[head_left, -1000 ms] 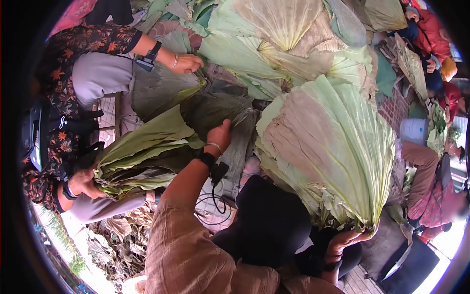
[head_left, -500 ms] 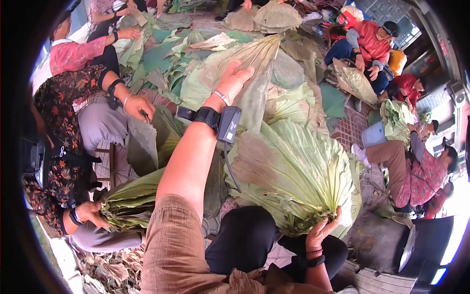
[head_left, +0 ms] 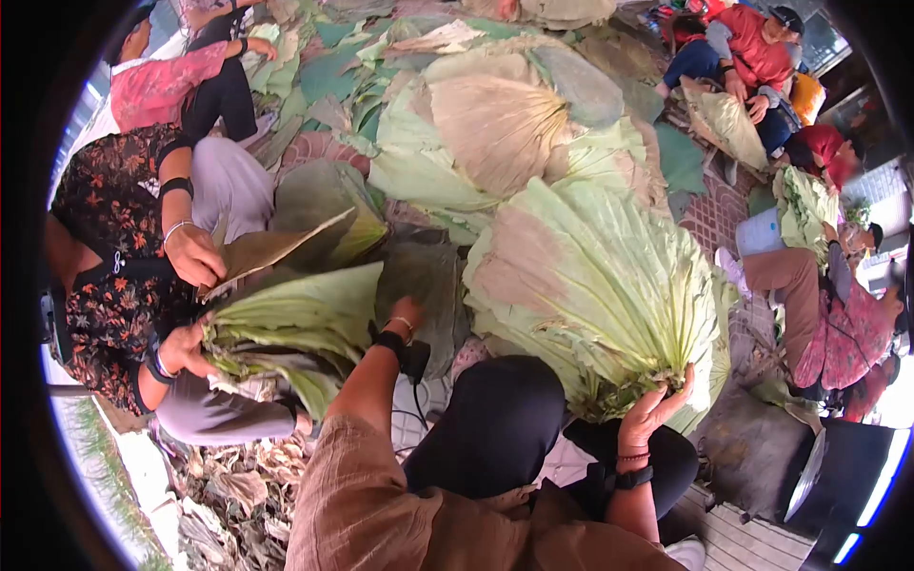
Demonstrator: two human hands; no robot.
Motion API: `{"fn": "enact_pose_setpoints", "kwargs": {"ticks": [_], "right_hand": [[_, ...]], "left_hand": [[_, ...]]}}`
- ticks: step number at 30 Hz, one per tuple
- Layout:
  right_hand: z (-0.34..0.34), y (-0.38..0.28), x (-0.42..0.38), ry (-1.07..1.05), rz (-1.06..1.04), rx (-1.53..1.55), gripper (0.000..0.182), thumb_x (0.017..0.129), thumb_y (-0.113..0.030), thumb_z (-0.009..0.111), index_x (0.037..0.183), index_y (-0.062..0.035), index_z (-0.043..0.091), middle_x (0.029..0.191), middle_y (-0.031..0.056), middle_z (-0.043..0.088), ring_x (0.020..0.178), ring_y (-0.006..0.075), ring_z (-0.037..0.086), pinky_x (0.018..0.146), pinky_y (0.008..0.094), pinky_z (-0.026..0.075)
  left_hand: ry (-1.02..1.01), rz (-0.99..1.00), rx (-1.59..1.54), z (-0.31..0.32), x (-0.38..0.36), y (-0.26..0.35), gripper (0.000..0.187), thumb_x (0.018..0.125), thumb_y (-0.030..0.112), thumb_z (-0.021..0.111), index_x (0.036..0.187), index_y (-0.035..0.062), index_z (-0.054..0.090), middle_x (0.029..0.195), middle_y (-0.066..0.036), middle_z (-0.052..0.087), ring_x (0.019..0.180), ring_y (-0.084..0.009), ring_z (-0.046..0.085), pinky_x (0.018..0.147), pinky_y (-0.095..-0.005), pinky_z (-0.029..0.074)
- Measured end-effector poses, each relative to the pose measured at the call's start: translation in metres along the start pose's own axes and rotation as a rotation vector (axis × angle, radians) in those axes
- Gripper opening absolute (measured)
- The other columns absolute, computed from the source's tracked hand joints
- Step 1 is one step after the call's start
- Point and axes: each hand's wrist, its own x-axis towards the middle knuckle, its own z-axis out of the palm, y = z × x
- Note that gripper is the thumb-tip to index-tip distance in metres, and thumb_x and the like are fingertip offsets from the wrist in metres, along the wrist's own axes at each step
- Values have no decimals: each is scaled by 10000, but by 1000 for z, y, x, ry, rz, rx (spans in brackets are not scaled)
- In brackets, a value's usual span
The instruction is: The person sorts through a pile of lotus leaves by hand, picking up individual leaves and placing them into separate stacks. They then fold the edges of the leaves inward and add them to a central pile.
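A fanned bundle of large pale green lotus leaves (head_left: 600,285) rests over my knees, its gathered stem ends toward me. My right hand (head_left: 657,404) is closed around that gathered end. My left hand (head_left: 407,312) is low at a dark grey-green leaf (head_left: 428,285), left of the bundle; its fingers are mostly hidden by the back of the hand. Farther forward, a dry brown leaf (head_left: 500,128) lies spread on a pile of pale leaves (head_left: 409,162).
At left, a co-worker in a flowered top (head_left: 124,228) holds a folded green leaf bundle (head_left: 295,319) and a brownish leaf (head_left: 286,246). Crumpled dry leaves (head_left: 233,485) lie below. Several people sit at right, near a light blue bucket (head_left: 759,231).
My left hand has come back from the brown leaf on the pile, down to the dark leaf. The brown leaf now lies spread out. The co-worker's upper hand moved lower with a leaf.
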Motion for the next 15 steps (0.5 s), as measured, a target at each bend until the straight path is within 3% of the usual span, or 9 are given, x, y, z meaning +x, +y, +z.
{"fn": "enact_pose_setpoints", "kwargs": {"ticks": [3,9,11,15], "right_hand": [[2,-5,2,6,26,40,563,930,-308,409,1354,47,303,1372,209,347,1278,331,319,1078,438,210],[4,-5,0,17,97,44,616,940,-390,398,1388,10,261,1378,191,319,1267,311,324,1071,434,224],[6,-1,-1,33,108,67,607,946,-393,384,1387,5,260,1400,180,307,1285,306,311,1076,446,226],[8,2,-1,79,132,17,615,921,-421,394,1355,5,301,1369,178,338,1248,286,348,1049,428,255]], "left_hand": [[-149,-52,168,26,4,-18,316,788,280,557,981,52,659,1013,-211,631,985,-390,583,877,-433,460],[-62,-50,109,15,17,18,395,781,262,580,1111,46,572,1085,-229,596,1035,-386,557,893,-451,448],[75,-40,165,23,38,24,465,739,190,633,1177,86,517,1153,-195,560,1057,-410,524,898,-467,438],[78,13,270,26,75,31,578,679,136,686,1218,127,480,1259,-129,483,1101,-408,480,876,-466,446]]}}
